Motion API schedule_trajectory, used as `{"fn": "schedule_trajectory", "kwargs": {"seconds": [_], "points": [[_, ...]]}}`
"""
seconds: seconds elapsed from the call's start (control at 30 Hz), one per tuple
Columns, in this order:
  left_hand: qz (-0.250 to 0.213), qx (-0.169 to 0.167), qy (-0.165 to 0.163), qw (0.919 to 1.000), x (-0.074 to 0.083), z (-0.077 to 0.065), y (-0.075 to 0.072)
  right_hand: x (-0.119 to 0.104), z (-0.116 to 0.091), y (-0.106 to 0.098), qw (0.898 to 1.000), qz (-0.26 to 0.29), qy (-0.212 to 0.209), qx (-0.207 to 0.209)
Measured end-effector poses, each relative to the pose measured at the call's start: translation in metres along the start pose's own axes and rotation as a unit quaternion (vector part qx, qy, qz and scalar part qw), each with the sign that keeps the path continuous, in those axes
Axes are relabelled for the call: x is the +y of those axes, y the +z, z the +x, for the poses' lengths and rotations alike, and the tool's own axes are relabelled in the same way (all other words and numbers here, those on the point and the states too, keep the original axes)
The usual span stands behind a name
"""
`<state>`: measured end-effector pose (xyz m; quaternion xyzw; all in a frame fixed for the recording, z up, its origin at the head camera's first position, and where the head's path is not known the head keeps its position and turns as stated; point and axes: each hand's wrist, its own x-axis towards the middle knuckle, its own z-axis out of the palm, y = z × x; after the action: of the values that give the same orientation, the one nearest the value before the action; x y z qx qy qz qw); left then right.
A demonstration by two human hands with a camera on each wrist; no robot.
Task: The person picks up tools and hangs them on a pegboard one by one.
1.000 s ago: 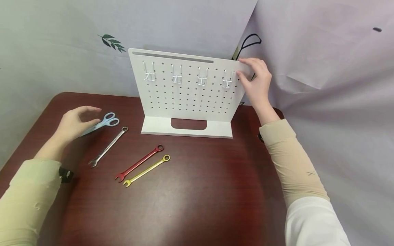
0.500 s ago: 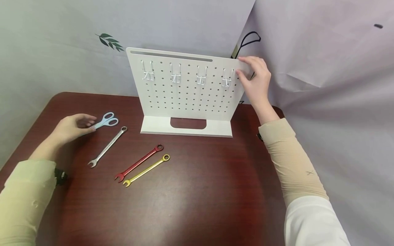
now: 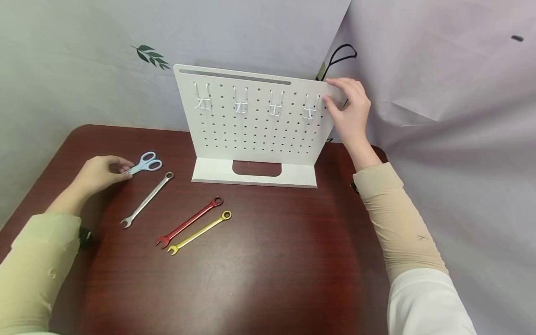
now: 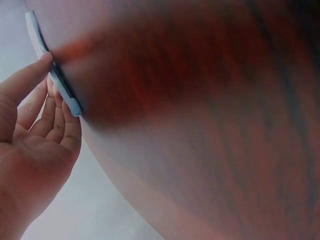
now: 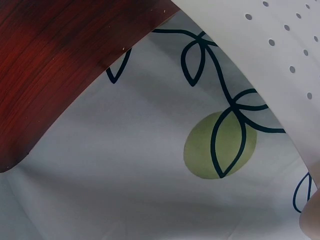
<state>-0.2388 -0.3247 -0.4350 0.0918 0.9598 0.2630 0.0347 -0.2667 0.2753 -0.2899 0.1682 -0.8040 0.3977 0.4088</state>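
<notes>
My left hand (image 3: 98, 174) pinches a pair of light blue scissors (image 3: 146, 163) near the blade end, at the table's left side. In the left wrist view, thumb and fingers lie on either side of the scissors (image 4: 34, 30). A white pegboard (image 3: 259, 128) stands upright on its base at the back. My right hand (image 3: 351, 109) grips its upper right corner, thumb on the front face. Several wire hooks (image 3: 240, 102) hang bare in a row on the board. In the right wrist view only a bit of the right hand (image 5: 311, 217) shows, beside the pegboard (image 5: 280, 60).
A silver wrench (image 3: 146, 201), a red wrench (image 3: 190, 222) and a yellow wrench (image 3: 200, 232) lie on the dark red table (image 3: 268, 260), right of and nearer than the scissors. A pale printed curtain (image 3: 251, 32) hangs close behind the table and on the right.
My left hand has come down onto the scissors and its fingers have closed on them. The right hand stays at the pegboard's corner. The wrenches have not moved.
</notes>
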Motion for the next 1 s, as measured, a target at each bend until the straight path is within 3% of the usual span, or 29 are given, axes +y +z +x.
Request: {"fn": "schedule_trajectory", "kwargs": {"seconds": [0.73,1.0], "points": [[-0.01,-0.021,-0.013,0.9997,0.006,-0.007,-0.01,0.001,-0.001,-0.002,1.0,-0.02,-0.016,-0.013],[-0.035,0.02,-0.019,0.999,0.021,-0.01,-0.011,0.001,-0.001,-0.003,1.0,-0.02,-0.017,-0.011]]}}
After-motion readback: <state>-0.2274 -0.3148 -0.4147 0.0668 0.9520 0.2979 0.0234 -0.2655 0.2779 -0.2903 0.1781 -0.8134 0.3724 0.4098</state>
